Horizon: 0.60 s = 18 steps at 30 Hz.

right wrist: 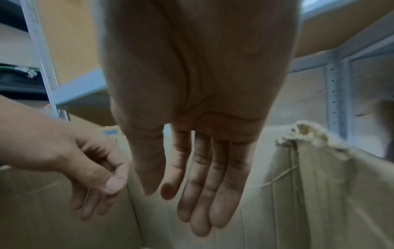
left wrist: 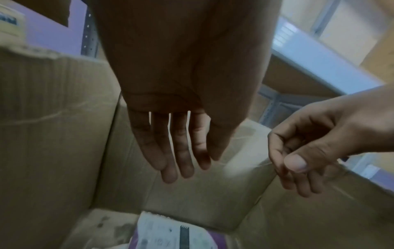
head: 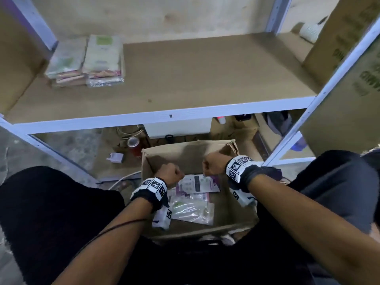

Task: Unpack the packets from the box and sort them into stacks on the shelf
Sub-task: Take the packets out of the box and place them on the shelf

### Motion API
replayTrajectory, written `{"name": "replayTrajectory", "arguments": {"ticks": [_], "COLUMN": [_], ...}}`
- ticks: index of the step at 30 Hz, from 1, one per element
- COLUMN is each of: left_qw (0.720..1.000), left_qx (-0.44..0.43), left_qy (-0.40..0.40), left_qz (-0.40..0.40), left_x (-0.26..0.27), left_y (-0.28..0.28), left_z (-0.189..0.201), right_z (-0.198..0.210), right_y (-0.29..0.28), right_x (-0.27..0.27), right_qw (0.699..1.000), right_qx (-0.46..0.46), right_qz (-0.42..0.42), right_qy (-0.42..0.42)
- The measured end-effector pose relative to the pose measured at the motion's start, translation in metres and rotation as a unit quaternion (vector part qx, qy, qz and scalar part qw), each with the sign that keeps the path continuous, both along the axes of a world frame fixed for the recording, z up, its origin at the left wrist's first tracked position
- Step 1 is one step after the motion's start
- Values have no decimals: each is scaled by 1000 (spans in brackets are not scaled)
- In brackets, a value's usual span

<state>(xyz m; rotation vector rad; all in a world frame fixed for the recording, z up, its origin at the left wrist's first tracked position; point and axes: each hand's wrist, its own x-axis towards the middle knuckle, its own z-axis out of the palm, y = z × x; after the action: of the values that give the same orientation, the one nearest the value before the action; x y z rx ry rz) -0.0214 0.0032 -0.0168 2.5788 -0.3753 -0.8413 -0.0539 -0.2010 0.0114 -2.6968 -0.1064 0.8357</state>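
Note:
An open cardboard box (head: 185, 155) stands on the floor between my knees. Inside lie a white and purple packet (head: 197, 186) and clear plastic packets (head: 191, 210). My left hand (head: 171, 173) and right hand (head: 211, 166) hang side by side over the box, both empty. In the left wrist view my left hand (left wrist: 183, 168) points its relaxed fingers down at the box wall (left wrist: 53, 134), above the white and purple packet (left wrist: 170, 235). My right hand (right wrist: 192, 210) hangs the same way. Two stacks of packets (head: 67, 62) (head: 102, 58) sit at the back left of the shelf (head: 205, 75).
Under the shelf are a red can (head: 134, 146), a white plug (head: 116, 157), a white box (head: 177, 129) and cables. A large printed carton (head: 339, 38) stands at the shelf's right end behind a white upright (head: 320, 103). My knees flank the box.

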Motion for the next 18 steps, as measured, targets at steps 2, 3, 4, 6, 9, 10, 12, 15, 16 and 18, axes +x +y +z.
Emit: {"name": "replayTrajectory", "arguments": {"ticks": [2, 3, 4, 6, 9, 10, 12, 15, 16, 18], "left_qw": [1000, 999, 999, 998, 997, 997, 997, 998, 998, 997], "left_qx": [9, 9, 7, 7, 21, 24, 30, 24, 18, 10], "left_qy": [17, 23, 26, 34, 40, 40, 27, 15, 20, 36], "left_qz": [21, 32, 40, 50, 59, 61, 62, 57, 58, 62], "left_x": [4, 6, 7, 10, 11, 11, 9, 7, 6, 4], "left_y": [4, 6, 7, 8, 11, 12, 13, 15, 15, 15], "left_z": [-15, -21, -27, -36, -44, -46, -48, -50, -51, -52], "right_z": [-19, -28, -37, -52, -74, -80, -93, -115, -123, -136], "right_y": [8, 12, 16, 24, 35, 38, 43, 50, 52, 56], "right_x": [11, 15, 19, 27, 34, 35, 35, 26, 22, 16], "right_qw": [1000, 999, 999, 998, 995, 995, 994, 989, 988, 985], "right_qx": [-12, -15, -14, -5, 7, 5, -20, -64, -78, -92], "right_qz": [8, 10, 8, 4, -10, -8, 19, 52, 57, 50], "right_qy": [23, 32, 42, 68, 96, 103, 109, 119, 124, 138]}}
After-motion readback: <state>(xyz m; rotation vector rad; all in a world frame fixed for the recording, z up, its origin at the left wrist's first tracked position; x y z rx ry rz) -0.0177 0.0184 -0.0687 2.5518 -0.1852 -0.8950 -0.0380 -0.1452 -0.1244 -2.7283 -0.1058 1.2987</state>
